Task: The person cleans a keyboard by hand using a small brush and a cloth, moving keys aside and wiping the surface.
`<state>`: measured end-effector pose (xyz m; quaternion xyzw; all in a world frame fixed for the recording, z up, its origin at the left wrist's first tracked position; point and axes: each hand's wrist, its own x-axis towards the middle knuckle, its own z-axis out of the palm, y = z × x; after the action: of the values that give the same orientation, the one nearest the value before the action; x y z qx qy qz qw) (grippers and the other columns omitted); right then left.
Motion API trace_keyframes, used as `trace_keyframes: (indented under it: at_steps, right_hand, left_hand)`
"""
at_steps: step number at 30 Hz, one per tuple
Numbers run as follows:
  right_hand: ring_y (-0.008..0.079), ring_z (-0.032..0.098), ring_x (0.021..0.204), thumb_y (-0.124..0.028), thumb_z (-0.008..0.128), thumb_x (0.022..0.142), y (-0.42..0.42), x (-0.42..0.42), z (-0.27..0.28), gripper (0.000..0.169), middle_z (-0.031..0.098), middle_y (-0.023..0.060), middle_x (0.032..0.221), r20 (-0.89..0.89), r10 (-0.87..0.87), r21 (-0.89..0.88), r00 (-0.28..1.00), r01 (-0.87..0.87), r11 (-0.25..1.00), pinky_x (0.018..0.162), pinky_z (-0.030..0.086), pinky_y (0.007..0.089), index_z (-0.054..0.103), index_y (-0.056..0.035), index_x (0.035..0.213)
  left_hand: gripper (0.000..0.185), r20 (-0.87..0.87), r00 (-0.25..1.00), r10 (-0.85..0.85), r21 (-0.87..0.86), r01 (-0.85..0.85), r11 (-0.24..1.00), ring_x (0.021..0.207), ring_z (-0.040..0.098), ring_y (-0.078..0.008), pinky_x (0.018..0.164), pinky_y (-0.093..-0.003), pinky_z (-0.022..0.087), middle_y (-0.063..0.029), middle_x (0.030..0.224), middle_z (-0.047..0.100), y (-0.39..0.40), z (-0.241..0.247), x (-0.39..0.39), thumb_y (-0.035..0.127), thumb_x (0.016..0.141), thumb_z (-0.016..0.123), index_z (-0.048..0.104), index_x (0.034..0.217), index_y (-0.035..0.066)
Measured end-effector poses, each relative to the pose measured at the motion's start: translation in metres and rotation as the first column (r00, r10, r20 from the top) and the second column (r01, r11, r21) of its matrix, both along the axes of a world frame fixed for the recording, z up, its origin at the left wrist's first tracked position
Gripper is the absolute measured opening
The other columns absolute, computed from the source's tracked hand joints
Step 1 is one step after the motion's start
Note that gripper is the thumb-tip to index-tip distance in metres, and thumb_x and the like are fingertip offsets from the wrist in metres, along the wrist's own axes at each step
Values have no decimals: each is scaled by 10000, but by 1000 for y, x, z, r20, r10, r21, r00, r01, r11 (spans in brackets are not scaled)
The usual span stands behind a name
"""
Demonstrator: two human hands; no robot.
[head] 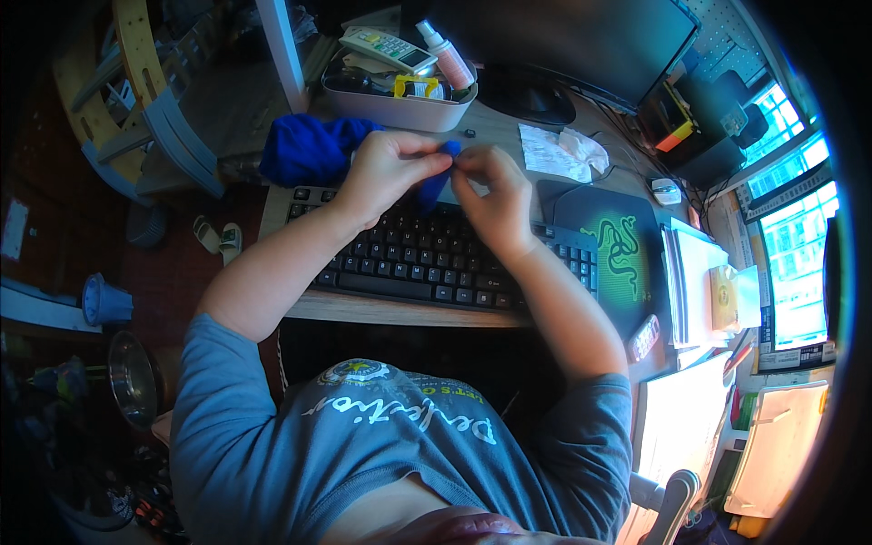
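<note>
Above the black keyboard [409, 255], my left hand [388, 174] pinches the top of a narrow blue cloth piece [430, 191] between thumb and fingers. The cloth's tip pokes up past the thumb, and its lower part hangs over the upper key rows. My right hand [497, 197] has its thumb and index fingertips at the right edge of the same cloth piece, gripping there; anything finer between those fingertips is too small to make out. Left of my left hand lies a crumpled blue cloth bundle [306, 146], partly behind the wrist.
Behind the hands stands a white bin [402, 112] holding a remote control [388, 49] and a spray bottle [446, 54]. A monitor [586, 41] rises at the back. Rightward are crumpled tissue [562, 150], a mouse pad [616, 252], a white mouse [665, 191] and stacked papers [688, 279].
</note>
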<state>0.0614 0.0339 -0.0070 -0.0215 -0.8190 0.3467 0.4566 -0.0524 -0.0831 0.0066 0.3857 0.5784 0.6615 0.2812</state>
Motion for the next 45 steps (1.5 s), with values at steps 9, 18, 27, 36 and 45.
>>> trace_keyframes:
  at_steps: [9, 18, 27, 36, 45]
  right_hand:
    - [178, 635, 761, 52, 651, 703, -1, 2, 1, 141, 615, 91, 836, 19, 21, -45, 1000, -20, 999, 657, 529, 250, 566, 7, 806]
    - [109, 600, 763, -46, 664, 784, 3, 1, 1, 128, 619, 79, 860, 141, 208, -399, 968, -137, 907, 689, 514, 240, 572, 22, 843]
    - [111, 590, 765, -56, 638, 815, 5, -5, -2, 143, 617, 67, 836, 41, 367, -663, 929, -250, 706, 708, 500, 244, 579, 34, 909]
    - [113, 598, 775, -50, 628, 824, 9, -3, -3, 118, 619, 71, 838, 48, 358, -694, 932, -227, 683, 731, 504, 241, 573, 30, 891]
    - [116, 595, 796, -44, 613, 834, 8, -3, -3, 106, 608, 71, 853, 10, 432, -713, 902, -297, 635, 742, 510, 249, 556, 27, 890]
  left_hand:
    - [185, 2, 999, -50, -17, 50, 999, 616, 497, -29, 540, -165, 369, 14, 727, 608, 1, -1, -2, 154, 821, 648, 667, 944, 17]
    - [153, 74, 997, -23, -1, 23, 1000, 703, 531, -47, 622, -165, 403, -14, 790, 620, 1, -1, -6, 139, 817, 649, 648, 913, 21]
    - [129, -4, 999, -51, 2, 51, 999, 713, 514, -29, 628, -158, 384, 7, 804, 609, 3, -2, -7, 129, 821, 641, 632, 906, 33]
    - [124, -6, 997, 79, -90, -80, 993, 640, 498, -14, 515, -158, 356, 15, 759, 611, 0, 5, -2, 131, 823, 636, 646, 903, 37]
    - [162, 48, 997, 64, -98, -60, 993, 576, 480, -16, 459, -147, 319, 20, 738, 609, 0, 1, -6, 149, 805, 659, 654, 926, 42]
